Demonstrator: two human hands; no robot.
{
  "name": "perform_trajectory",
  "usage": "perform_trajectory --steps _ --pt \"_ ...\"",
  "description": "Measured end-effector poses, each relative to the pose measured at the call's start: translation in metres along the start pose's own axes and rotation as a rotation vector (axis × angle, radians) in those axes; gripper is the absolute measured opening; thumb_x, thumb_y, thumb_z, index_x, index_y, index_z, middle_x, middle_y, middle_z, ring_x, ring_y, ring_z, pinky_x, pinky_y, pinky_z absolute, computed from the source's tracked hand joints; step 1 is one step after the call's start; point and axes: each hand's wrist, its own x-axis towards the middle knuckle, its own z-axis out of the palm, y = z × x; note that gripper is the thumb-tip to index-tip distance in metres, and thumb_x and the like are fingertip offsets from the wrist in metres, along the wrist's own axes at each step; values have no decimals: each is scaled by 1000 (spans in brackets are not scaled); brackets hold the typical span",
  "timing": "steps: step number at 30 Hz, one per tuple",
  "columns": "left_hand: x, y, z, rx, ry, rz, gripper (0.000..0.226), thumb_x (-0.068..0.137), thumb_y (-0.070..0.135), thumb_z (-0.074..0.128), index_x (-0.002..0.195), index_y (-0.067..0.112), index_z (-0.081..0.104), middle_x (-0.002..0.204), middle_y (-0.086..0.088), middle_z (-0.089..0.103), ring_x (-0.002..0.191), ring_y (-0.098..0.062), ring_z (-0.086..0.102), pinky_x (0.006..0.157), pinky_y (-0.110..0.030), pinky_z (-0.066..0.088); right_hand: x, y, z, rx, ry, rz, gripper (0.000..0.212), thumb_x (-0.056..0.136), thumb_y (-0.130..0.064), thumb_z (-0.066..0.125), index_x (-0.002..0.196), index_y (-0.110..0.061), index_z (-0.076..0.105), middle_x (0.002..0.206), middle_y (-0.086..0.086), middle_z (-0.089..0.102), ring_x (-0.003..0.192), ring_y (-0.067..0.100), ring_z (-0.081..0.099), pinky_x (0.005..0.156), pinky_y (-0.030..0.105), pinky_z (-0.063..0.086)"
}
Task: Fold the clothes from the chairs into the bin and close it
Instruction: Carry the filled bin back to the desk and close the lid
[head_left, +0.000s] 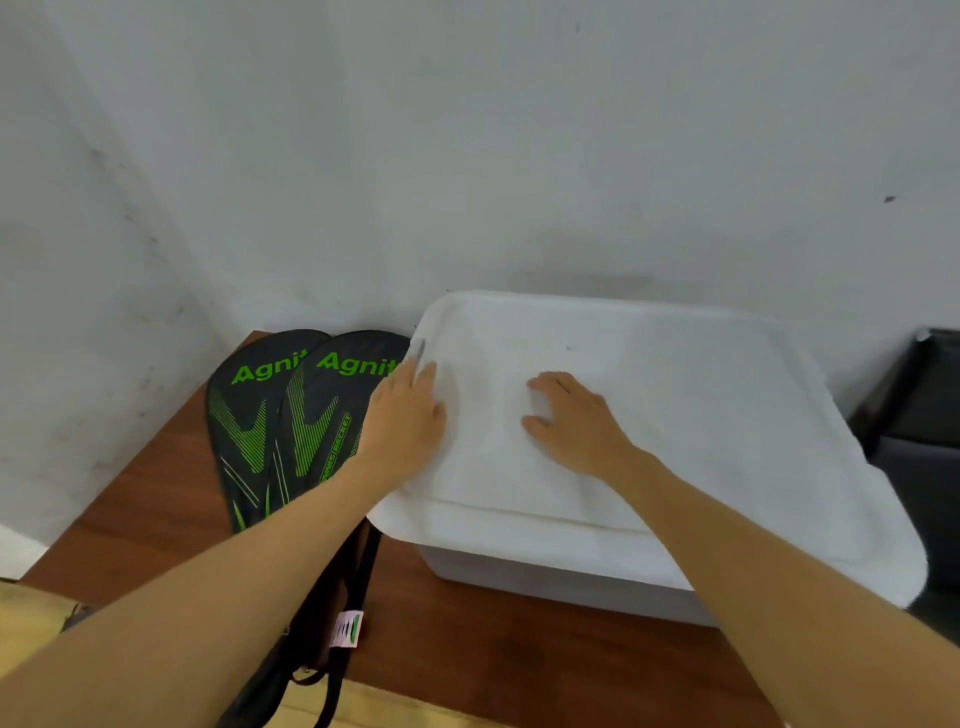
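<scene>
White plastic fills the right half of our view: the bin (545, 577) stands on the brown wooden surface (467, 649), its back close to the pale wall (467, 156). Its lid (675, 395) lies across the top and overhangs the body along the near side. We cannot tell whether the lid is fully seated.

Our left grip (405, 415) rests flat on the lid's left edge, fingers straight and close together, tips near the rounded far-left corner. Our right grip (576, 421) lies nearer the lid's middle, palm down, fingers slightly spread and bent, tips touching the plastic. Neither grip closes around anything, and bare lid shows between them.

Just left of the bin, two black racket covers (291, 415) with green lettering sit side by side, overlapping, tops toward the wall. Our left forearm crosses over them. A small pink tag (348, 629) hangs by their straps. A dark container (924, 415) stands at the bin's right.
</scene>
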Motion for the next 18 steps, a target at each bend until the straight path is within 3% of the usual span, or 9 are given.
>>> perform_trajectory --steps 3,7,10,12,14,16,18 --pt "-2 50 3 -138 -96 160 47 100 23 44 146 15 39 158 -4 24 146 -19 20 118 -28 16 -25 40 -35 -47 37 2 46 97 -22 48 142 -15 40 146 0 37 130 21 43 106 30 30" --pt "-1 130 26 -195 -247 395 47 102 28 41 149 20 34 159 2 23 146 -12 18 115 -22 6 -69 118 -78 -225 190 215 47 97 -25 47 142 -15 40 145 6 40 130 23 42 108 33 28" --pt "0 175 55 -152 -306 442 51 104 36 32 152 26 22 162 9 8 149 -8 3 117 -27 -5 -106 171 -96 -300 215 431 54 98 -39 44 145 -14 33 148 9 35 135 27 35 109 39 29" --pt "-4 187 74 1 -272 461 58 99 50 13 154 31 10 162 13 -2 149 -8 -5 119 -33 -8 -124 194 -95 -160 254 559 58 96 -48 44 143 -15 33 144 10 38 131 30 38 107 44 34" --pt "-7 188 84 102 -212 484 70 88 58 -3 154 34 4 161 15 -6 148 -7 -8 120 -35 -7 -130 205 -88 181 305 711 72 92 -57 48 147 -16 26 146 11 36 130 33 40 106 50 38" --pt "-6 189 85 80 -222 467 62 95 57 5 154 37 5 161 18 -5 148 -5 -8 121 -33 -6 -127 213 -83 527 323 829 88 87 -61 53 151 -13 16 149 13 34 130 36 42 104 50 40" --pt "-6 189 85 56 -208 454 59 96 55 10 153 38 8 160 19 -2 147 -3 -6 121 -32 -5 -124 218 -80 665 310 861 94 86 -61 56 151 -7 15 147 15 38 127 35 46 100 45 41"
